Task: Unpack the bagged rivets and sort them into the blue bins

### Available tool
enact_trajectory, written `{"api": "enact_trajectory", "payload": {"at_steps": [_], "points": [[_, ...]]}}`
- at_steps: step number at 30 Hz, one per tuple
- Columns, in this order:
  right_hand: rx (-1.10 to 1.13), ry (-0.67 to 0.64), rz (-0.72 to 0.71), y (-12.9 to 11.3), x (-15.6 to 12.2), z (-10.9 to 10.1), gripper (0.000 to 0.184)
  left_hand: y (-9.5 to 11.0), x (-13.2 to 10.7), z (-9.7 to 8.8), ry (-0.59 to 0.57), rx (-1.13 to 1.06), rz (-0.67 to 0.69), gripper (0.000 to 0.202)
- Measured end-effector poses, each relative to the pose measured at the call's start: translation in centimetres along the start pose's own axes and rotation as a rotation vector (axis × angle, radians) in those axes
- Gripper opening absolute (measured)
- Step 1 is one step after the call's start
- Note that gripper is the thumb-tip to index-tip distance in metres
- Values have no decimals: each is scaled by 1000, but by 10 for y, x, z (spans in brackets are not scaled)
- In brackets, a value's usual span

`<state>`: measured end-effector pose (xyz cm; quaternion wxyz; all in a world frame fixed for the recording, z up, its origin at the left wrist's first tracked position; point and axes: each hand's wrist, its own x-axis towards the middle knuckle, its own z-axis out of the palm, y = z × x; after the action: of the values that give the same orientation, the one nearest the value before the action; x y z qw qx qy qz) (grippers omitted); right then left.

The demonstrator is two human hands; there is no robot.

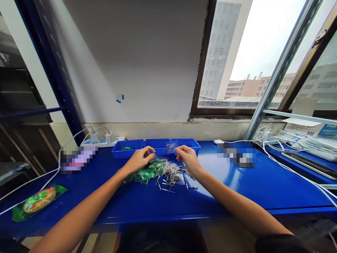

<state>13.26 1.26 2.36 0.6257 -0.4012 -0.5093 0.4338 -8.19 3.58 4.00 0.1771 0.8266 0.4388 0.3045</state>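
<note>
My right hand (190, 161) pinches a small clear plastic bag (172, 147) by its edge, in front of the blue bins. Something small and dark shows inside the bag, too small to name. My left hand (139, 160) hovers over a heap of green plastic packets (147, 173), its fingers curved with a gap between thumb and index finger and nothing visible in them. Between and below the hands lies a pile of silver pop rivets (171, 178), mixed with clear plastic bags (179, 178). Several rivets are scattered toward the table's front.
Three blue bins stand in a row at the back: a left bin (126, 153) with some green packets inside, a middle bin (156, 143) and a right bin (193, 143). A wrapped bread roll (39, 202) lies at left. White cables (297, 172) cross the right side.
</note>
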Motion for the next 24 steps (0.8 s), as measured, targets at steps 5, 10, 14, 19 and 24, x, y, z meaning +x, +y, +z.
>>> {"api": "enact_trajectory", "payload": {"at_steps": [5,10,14,19,24], "points": [[102,193,63,-2,23,-29,26,-13,2,-8,19,152,-8,22],[161,274,74,-5,29,-40,27,-18,3,-14,20,224,-4,23],[171,322,82,0,34,-43,27,-20,3,-12,-1,263,12,24],[157,359,87,11,41,-49,27,-15,-1,4,-42,304,73,22],[157,324,66,14,43,-54,27,-13,-3,14,-49,338,135,23]]}}
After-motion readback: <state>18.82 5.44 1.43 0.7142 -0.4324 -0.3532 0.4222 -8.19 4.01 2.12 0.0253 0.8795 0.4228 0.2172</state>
